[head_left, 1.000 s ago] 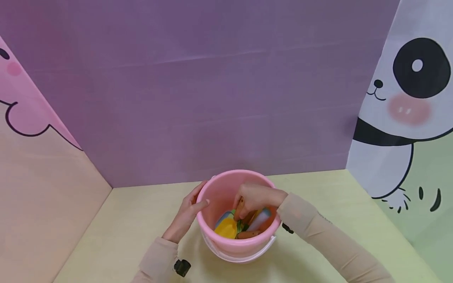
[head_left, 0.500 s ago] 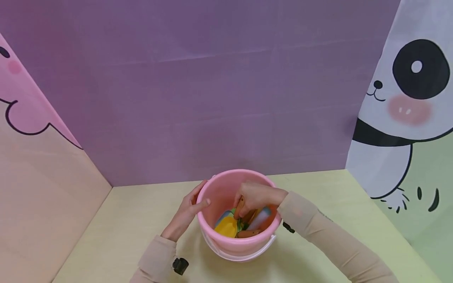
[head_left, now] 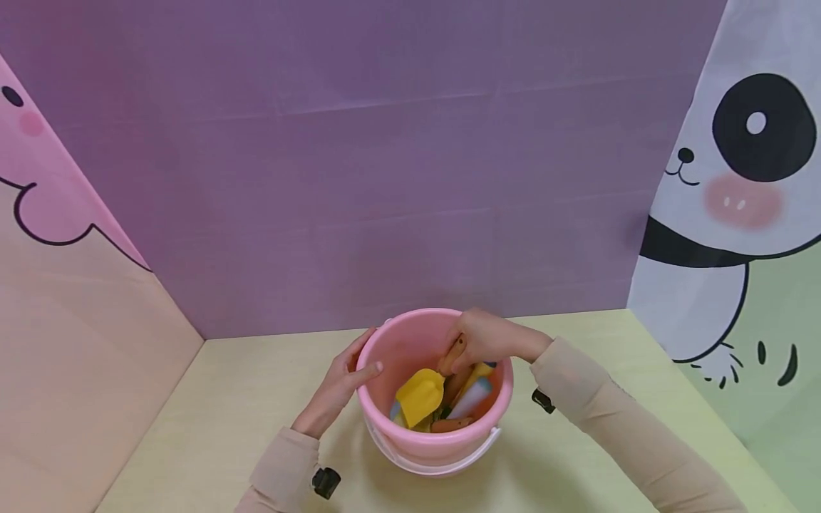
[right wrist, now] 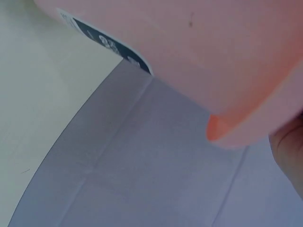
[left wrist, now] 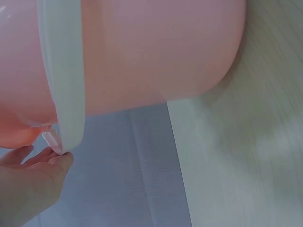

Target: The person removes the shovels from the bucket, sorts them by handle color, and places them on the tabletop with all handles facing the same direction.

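Observation:
A pink bucket point(head_left: 436, 443) stands on the table with a white handle point(left wrist: 66, 71) hanging down its front. My left hand point(head_left: 340, 381) grips its left rim, thumb over the inside edge and fingers outside. Inside the bucket, my right hand point(head_left: 490, 336) holds a small yellow shovel point(head_left: 420, 397) by its wooden grip, the blade tilted down to the left. Below it lie a wooden handle point(head_left: 449, 425), a pale tube-like piece with a blue end point(head_left: 473, 397) and a yellow-handled item point(head_left: 482, 370). In the right wrist view the bucket wall hides most of that hand.
The pale wooden table point(head_left: 256, 399) extends around the bucket. Behind it rises a purple backdrop point(head_left: 385, 178). A side panel with a panda drawing point(head_left: 693, 306) stands at right, and a pink and peach panel point(head_left: 77, 320) at left.
My right hand has moved up and to the right, raising the yellow shovel off the other contents, and its blade shows more fully. My left hand has stayed on the rim.

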Tool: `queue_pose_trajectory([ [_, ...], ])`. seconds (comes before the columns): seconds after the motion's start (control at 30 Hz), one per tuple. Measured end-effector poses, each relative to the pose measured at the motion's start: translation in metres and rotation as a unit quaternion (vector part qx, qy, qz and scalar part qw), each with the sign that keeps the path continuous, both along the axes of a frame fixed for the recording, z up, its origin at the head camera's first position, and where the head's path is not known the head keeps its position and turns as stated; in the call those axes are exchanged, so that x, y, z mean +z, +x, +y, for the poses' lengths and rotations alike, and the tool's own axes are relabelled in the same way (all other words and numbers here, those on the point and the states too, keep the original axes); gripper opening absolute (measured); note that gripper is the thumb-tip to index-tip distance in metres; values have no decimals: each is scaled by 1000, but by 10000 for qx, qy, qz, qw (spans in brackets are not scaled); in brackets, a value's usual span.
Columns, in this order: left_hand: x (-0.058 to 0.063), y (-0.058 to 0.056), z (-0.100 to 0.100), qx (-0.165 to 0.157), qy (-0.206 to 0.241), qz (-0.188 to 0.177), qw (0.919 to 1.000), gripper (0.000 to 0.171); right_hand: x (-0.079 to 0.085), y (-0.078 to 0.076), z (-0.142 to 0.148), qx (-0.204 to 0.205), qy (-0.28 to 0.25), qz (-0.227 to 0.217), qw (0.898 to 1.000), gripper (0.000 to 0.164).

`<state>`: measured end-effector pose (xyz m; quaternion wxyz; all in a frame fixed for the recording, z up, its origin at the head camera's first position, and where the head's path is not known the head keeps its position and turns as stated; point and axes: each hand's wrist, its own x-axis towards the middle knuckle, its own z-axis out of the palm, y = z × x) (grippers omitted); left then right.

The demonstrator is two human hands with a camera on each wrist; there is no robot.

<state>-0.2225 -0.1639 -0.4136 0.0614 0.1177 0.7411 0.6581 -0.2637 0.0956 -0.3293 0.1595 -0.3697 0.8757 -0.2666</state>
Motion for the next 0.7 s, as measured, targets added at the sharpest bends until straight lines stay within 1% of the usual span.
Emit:
queue_pose_trajectory([
  [0.13, 0, 0, -1, 0, -4, 6, 10000, 65, 5, -2, 13, -249, -243, 216, 9992, 18],
  [0.3, 2, -2, -2, 81, 66, 149, 9998, 65, 17, -1, 32, -825, -633, 111, 9945, 23],
  [0.4, 2, -4, -2, 214, 127, 240, 9994, 65, 24, -1, 43, -1013, -947, -192, 9902, 26],
  [0.53, 0, -5, -2, 248, 252, 226, 9991, 66, 28, 0, 57, -1175, -1303, -575, 9828, 29],
  [0.63, -2, -6, -1, 234, 306, 234, 9990, 66, 28, 2, 69, -1354, -1494, -688, 9771, 32],
  [0.7, -2, -6, 1, 231, 304, 276, 9989, 65, 29, 3, 78, -1565, -1589, -704, 9723, 35],
])
